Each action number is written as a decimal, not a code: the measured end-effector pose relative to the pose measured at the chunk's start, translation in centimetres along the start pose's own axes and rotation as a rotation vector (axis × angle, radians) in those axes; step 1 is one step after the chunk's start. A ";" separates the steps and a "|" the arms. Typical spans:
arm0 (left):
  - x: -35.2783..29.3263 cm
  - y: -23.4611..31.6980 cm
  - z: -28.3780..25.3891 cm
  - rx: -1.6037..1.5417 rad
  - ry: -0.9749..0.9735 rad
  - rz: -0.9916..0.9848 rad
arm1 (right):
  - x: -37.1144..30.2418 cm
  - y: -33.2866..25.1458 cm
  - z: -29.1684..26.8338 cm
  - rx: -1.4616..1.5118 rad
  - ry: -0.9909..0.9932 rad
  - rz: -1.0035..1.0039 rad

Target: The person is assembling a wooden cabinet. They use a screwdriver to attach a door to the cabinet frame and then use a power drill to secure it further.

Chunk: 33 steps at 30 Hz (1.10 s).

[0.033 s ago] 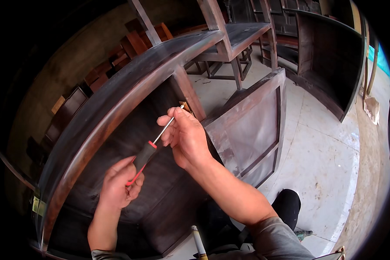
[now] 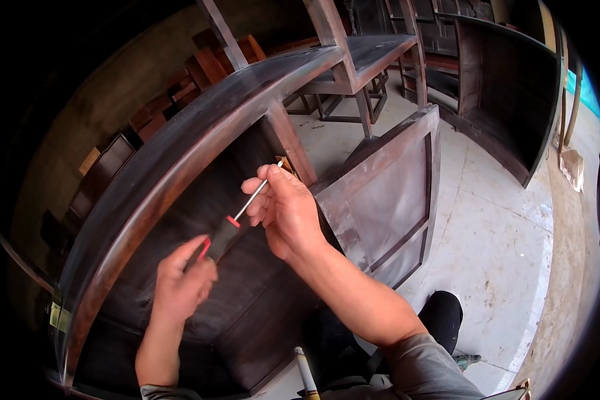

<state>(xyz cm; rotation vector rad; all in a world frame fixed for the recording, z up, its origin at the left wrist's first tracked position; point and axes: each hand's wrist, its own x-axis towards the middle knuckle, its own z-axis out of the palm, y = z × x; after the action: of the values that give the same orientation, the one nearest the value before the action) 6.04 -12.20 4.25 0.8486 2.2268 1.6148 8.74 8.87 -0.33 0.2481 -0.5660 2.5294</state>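
A screwdriver (image 2: 223, 240) with a black and red handle and a steel shaft slants up toward a brass-coloured hinge (image 2: 285, 162) on the dark wooden cabinet (image 2: 227, 130). My left hand (image 2: 181, 283) is at the handle's lower end, thumb and fingers about it, some smeared by motion. With thumb and fingertips, my right hand (image 2: 290, 213) pinches the shaft near its tip. The tip lies close to the hinge; my fingers partly cover that spot, so a screw cannot be made out. A framed cabinet door (image 2: 387, 200) stands swung out to the right of my right hand.
Wooden posts and a shelf (image 2: 380, 50) rise from the cabinet's far end. Another dark cabinet (image 2: 507, 100) stands at the back right on the pale floor (image 2: 493, 260). A green tool (image 2: 467, 361) lies near my leg. A cigarette (image 2: 305, 370) juts in at the bottom.
The screwdriver handle has turned, its red stripe now facing another way. My left fingers have shifted on the handle. The right hand stays in place.
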 end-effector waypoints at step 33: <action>-0.2 -0.1 -0.2 -0.127 -0.037 -0.108 | -0.3 0.4 0.0 0.027 -0.051 0.010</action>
<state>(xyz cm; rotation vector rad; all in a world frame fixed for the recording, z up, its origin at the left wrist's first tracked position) 6.02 -12.50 4.25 0.7064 2.0821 1.6562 8.78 8.38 -0.55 0.3210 -0.5545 2.5478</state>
